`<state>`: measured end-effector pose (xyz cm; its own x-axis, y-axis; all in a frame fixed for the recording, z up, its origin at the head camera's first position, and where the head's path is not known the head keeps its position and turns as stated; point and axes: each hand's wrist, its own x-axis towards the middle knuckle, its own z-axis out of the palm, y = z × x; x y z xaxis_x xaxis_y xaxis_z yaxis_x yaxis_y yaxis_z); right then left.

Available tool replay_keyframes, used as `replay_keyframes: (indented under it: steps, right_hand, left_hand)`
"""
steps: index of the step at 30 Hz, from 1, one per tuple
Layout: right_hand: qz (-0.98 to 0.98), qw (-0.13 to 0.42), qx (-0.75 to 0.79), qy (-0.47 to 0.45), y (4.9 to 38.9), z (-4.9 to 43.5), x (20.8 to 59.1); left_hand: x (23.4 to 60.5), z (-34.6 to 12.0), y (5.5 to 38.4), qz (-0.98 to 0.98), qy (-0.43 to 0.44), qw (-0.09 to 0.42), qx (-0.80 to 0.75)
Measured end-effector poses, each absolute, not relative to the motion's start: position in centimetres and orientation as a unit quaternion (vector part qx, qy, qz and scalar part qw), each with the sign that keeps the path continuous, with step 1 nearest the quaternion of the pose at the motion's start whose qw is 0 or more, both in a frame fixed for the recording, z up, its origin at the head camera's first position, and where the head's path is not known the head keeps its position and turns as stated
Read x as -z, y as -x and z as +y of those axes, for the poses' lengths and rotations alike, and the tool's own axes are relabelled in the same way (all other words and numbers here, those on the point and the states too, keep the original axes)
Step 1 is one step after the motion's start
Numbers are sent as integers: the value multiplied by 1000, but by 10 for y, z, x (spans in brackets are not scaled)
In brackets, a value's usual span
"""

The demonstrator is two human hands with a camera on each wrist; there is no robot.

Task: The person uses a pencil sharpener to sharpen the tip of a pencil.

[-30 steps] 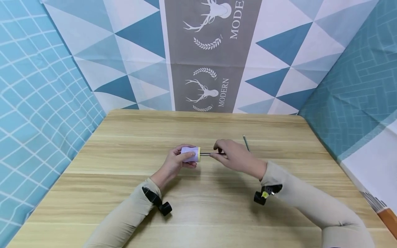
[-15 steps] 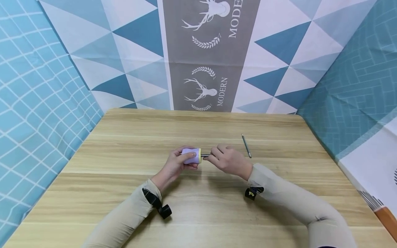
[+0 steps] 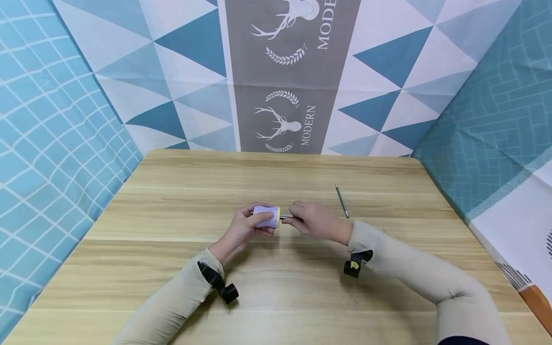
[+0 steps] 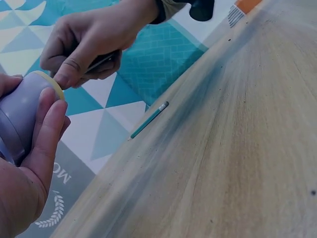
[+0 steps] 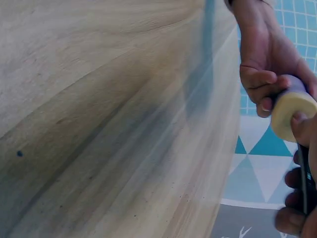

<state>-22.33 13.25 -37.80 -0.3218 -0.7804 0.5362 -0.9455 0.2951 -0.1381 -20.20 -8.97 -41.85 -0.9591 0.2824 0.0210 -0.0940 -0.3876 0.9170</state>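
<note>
My left hand (image 3: pixel 243 227) grips a lavender pencil sharpener (image 3: pixel 264 217), a rounded barrel with a pale yellow end facing right. A dark, thin pencil (image 3: pixel 285 217) meets that yellow end; its tip is hidden. In my right hand (image 3: pixel 316 220) the pencil is pinched close to the sharpener, with the fingers curled round its shaft. The left wrist view shows the dark pencil (image 4: pixel 101 60) running back through the right hand. From the right wrist view, the thumb lies against the yellow face of the sharpener (image 5: pixel 292 111). Both hands are held above the table.
A green pencil (image 3: pixel 342 201) with a light end lies on the wooden table (image 3: pixel 194 191), beyond the right hand. Patterned cloth (image 3: pixel 284 72) hangs behind the table and on both sides. Each wrist wears a small black camera, such as the left one (image 3: pixel 229 293).
My right hand has moved left along the pencil, closer to the sharpener, and its wrist has turned a little since. The left hand with the sharpener has stayed nearly still.
</note>
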Motion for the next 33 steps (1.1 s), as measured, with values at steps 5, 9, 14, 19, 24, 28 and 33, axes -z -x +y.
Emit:
replay_keyframes:
  steps: [5,9,14,19,24,28,33]
  right_hand:
    - [-817,-21,-327,-474,228,132,366]
    - [-801,-250,-427,-337,235,133,356]
    - [-711,-463,-496,-183,249,137,358]
    - [-717,-471,-479,-187,252,139,357]
    - [-843,-270,-363,-291,235,139,339]
    - [-892,4,-220,-395,211,139,338]
    - [-811,333,-35,-479,204,143,364]
  left_hand:
    - [418,-91,201,548,-89,116,-824]
    - [418,-92,200,551,-98,116,-820]
    - [415,-91,198,553,-123,111,-816]
    - [415,-90,199,551,-129,114,-817]
    - [415,-90,201,548,-126,117,-819]
    - [413,-90,202,548,-120,114,-820]
    - [411,-91,202,538,-98,107,-830]
